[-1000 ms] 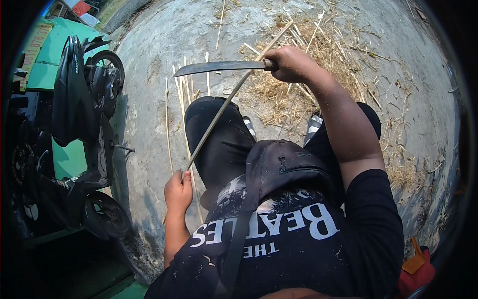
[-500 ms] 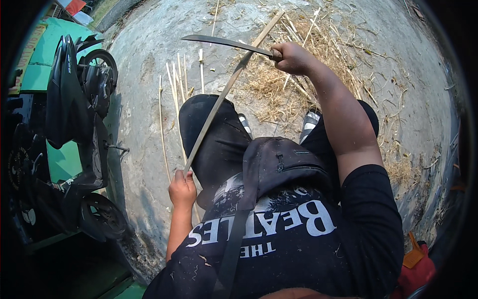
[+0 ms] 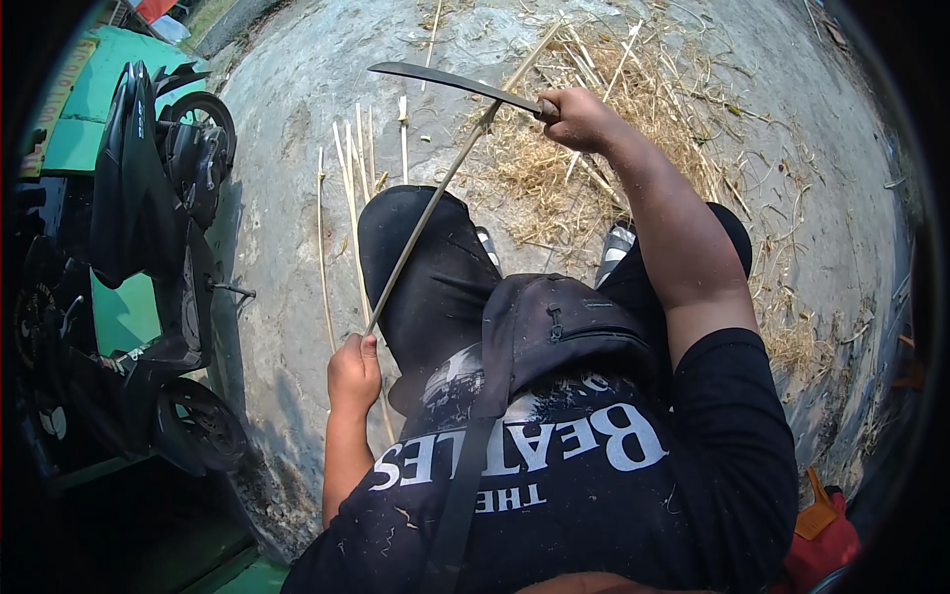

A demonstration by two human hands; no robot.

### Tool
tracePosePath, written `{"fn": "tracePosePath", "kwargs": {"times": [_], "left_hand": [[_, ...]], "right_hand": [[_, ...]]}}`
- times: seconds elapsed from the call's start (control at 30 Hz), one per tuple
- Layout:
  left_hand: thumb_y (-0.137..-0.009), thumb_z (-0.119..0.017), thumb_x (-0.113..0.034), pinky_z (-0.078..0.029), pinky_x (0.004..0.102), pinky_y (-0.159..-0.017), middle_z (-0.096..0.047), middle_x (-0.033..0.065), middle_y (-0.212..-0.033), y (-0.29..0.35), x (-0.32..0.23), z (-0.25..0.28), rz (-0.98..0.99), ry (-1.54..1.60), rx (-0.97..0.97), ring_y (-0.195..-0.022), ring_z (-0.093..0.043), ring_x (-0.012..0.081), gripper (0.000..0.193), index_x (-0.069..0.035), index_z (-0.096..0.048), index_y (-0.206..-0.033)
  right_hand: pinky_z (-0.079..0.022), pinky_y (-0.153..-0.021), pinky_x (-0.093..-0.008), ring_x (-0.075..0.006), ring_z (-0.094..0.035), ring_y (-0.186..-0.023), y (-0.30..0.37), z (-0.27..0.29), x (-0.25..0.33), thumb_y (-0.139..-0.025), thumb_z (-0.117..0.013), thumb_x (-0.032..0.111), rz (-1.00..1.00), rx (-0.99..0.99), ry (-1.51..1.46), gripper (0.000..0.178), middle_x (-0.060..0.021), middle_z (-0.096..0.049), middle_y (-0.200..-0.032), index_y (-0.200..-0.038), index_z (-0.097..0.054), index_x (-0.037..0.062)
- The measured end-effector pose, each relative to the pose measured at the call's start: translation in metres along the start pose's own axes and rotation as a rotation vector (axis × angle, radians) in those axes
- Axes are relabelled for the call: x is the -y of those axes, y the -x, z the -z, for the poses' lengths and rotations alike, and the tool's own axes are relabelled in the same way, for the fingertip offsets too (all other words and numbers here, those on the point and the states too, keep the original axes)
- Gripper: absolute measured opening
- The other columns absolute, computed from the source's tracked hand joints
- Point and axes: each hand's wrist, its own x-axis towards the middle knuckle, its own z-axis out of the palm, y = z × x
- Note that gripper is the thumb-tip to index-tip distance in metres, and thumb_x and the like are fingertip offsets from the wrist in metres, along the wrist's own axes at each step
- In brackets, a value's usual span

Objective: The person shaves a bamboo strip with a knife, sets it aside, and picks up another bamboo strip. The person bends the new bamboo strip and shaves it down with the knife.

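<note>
My left hand [image 3: 353, 373] is closed round the near end of a long bamboo strip [image 3: 432, 205], beside my left knee. The strip slants up and away to the right, showing a narrow side. In my right hand [image 3: 577, 120], closed on its wooden handle, is a machete [image 3: 440, 77] with a long dark blade pointing left. The blade crosses the strip near its far part and appears to touch it. Beyond the right hand, thin shavings [image 3: 554, 158] lie heaped on the ground. Several pale strips [image 3: 355, 188] rest on the ground left of my left knee.
A black motorbike [image 3: 163, 247] stands on the left, by a green surface [image 3: 84, 124]. A grey waist bag [image 3: 574, 322] lies across my lap. At the lower right is a red bag [image 3: 823, 544] with an orange piece. The ground [image 3: 282, 228] is rough grey concrete.
The bamboo strip has turned about its length, from a broad face to a narrower side. My left hand has shifted slightly left; the machete has moved a little to the right.
</note>
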Motion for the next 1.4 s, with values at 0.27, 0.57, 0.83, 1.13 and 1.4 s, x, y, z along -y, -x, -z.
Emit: {"fn": "tracePosePath", "kwargs": {"times": [0.27,0.57,0.83,1.13,1.4], "left_hand": [[-0.108,-0.042,-0.044,-0.042,0.05,-0.057,-0.054,0.025,-0.065,0.008,0.003,-0.002,0.027,0.026,0.015,-0.064,-0.056,0.0477,0.055,0.002,-0.052,-0.078],[-0.108,-0.041,-0.044,-0.042,0.0502,-0.057,-0.054,0.0253,-0.065,0.011,0.008,-0.006,0.034,0.038,0.012,-0.064,-0.056,0.0488,0.056,0.002,-0.052,-0.078],[-0.107,-0.044,-0.041,-0.044,0.055,-0.06,-0.058,0.0279,-0.071,0.01,0.001,0.003,0.066,-0.004,0.035,-0.072,-0.058,0.0525,0.05,0.0,-0.055,-0.08],[-0.108,-0.041,-0.045,-0.043,0.0482,-0.057,-0.054,0.0239,-0.064,0.008,0.018,-0.015,-0.035,0.063,-0.038,-0.062,-0.057,0.0469,0.056,0.002,-0.054,-0.081],[-0.106,-0.045,-0.044,-0.044,0.0536,-0.06,-0.058,0.028,-0.071,0.011,0.012,0.0,0.048,0.075,0.049,-0.072,-0.058,0.0522,0.052,0.001,-0.055,-0.081]], "right_hand": [[-0.055,-0.076,-0.0462,-0.0336,-0.069,-0.085,0.009,-0.004,0.026,-0.083,-0.066,0.014,0.103,-0.053,0.237,0.015,-0.0141,-0.071,-0.089,-0.097,-0.071,0.0145],[-0.056,-0.08,-0.0425,-0.0292,-0.071,-0.092,0.024,-0.002,0.062,-0.086,-0.064,0.011,0.251,-0.058,0.451,0.022,-0.0144,-0.072,-0.097,-0.107,-0.072,0.0134],[-0.056,-0.078,-0.0412,-0.0248,-0.07,-0.089,0.004,0.027,0.004,-0.085,-0.064,0.007,-0.189,-0.138,-0.002,0.027,-0.0109,-0.073,-0.098,-0.11,-0.072,0.0101],[-0.05,-0.065,-0.0455,-0.0359,-0.066,-0.071,0.026,0.006,0.037,-0.079,-0.066,0.007,0.31,-0.188,0.161,0.007,-0.0169,-0.067,-0.075,-0.087,-0.066,0.0073],[-0.056,-0.078,-0.0458,-0.0336,-0.071,-0.088,0.025,0.003,0.055,-0.082,-0.065,0.013,0.195,-0.081,0.293,0.016,-0.0169,-0.072,-0.088,-0.097,-0.071,0.0106]]}}
